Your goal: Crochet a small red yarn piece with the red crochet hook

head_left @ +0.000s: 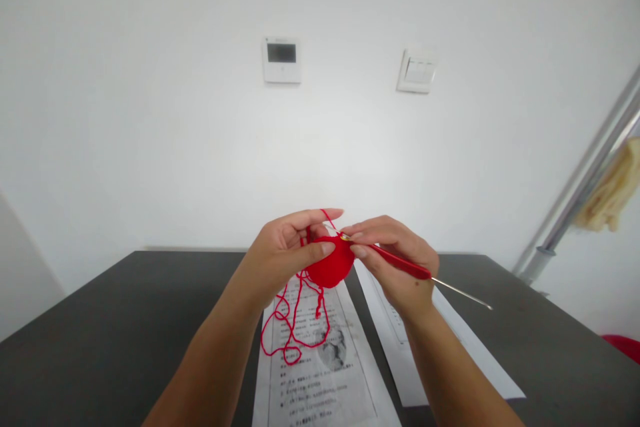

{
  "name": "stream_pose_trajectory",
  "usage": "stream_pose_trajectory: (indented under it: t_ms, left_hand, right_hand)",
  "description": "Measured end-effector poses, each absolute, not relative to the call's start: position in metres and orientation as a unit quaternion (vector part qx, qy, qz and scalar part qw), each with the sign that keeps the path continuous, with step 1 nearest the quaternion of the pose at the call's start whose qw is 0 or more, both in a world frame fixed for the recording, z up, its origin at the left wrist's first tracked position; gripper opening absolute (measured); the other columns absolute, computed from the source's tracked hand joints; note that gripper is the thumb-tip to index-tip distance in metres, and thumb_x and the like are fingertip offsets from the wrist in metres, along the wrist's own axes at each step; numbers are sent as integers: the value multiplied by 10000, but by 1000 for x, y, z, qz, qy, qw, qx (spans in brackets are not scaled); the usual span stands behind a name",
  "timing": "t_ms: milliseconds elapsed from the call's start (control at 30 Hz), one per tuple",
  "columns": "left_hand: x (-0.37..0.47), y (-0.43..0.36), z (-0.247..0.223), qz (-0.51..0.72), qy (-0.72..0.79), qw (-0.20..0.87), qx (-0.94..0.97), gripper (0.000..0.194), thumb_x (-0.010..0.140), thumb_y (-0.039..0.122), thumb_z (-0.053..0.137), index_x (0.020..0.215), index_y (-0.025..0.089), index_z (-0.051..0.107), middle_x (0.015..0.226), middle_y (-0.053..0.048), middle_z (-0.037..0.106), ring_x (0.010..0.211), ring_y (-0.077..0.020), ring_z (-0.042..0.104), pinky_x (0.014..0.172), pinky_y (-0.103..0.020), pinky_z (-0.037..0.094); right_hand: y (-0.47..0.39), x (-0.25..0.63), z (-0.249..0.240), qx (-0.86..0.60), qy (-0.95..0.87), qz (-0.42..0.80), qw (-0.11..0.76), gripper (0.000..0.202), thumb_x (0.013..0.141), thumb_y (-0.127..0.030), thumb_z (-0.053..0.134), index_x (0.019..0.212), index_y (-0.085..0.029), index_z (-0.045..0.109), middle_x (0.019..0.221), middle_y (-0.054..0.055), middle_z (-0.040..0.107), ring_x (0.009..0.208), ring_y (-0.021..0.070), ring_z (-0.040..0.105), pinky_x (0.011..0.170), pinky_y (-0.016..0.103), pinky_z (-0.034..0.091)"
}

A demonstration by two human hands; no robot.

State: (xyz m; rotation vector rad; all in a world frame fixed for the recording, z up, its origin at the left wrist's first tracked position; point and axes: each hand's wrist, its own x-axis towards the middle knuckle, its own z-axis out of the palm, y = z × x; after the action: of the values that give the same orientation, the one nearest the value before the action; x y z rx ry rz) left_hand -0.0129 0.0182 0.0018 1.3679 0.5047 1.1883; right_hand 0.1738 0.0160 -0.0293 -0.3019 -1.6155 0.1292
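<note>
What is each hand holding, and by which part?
The left hand holds the red piece near its upper edge; the right hand holds the red-handled hook by the handle, close to the piece.

- The knitted piece (331, 267) between the left fingers (306, 255) and the right fingers (383, 229) is bright red.
- The yarn (293, 324) hanging under the left fingers is the same red.
- The hook (405, 263) in the right fingers is red, with shiny silver at its far end.
- Below the left fingers, one paper (360, 383) is white with rows of little black marks and a blotchy grey picture (332, 348).
- Under the right fingers, another paper (413, 381) is white with thin dark lines.
- Below all the fingers, the table (125, 320) is plain dark grey.
- Behind the fingers, the wall (175, 113) is plain white.
- Far right of the fingers, the cloth (613, 187) is pale yellow.
</note>
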Motion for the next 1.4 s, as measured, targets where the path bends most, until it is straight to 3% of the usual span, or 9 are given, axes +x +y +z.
stream_pose_trajectory:
  t_ms: [233,467,833,1100,1400]
  left_hand:
    - [-9,15,6,515,235,591,575,409,605,124,921,997,219,851,746,18,699,707,-108,617,666,-217,496]
    - [-8,14,6,528,257,538,604,324,698,221,863,1018,180,836,757,6,666,710,-126,576,677,-255,473]
    - [-11,16,2,528,264,534,605,348,739,224,848,1086,194,836,786,-2,681,742,-129,614,704,-250,501]
    - [-8,16,4,535,260,529,606,362,658,199,893,1016,181,842,762,5,672,727,-128,589,678,-242,489]
    - [-8,16,3,531,265,522,613,387,680,230,879,1061,176,832,786,-3,675,744,-144,596,700,-267,494]
  right_hand:
    - [16,174,-27,-141,-717,67,679,277,854,-36,762,970,-285,801,939,-10,839,873,156,794,813,309,649]
    - [14,174,-28,-145,-720,74,675,291,853,-44,765,978,-304,802,940,-7,839,873,173,795,813,340,654]
    - [17,174,-30,-142,-718,82,677,275,867,-57,772,978,-307,800,950,-15,833,902,166,789,834,327,642]
    - [16,175,-32,-159,-718,76,673,201,891,-126,769,963,-311,792,956,-7,837,899,189,788,817,375,653]
    - [16,174,-31,-153,-720,75,673,224,891,-107,766,974,-313,793,962,-9,835,903,185,787,822,364,648]
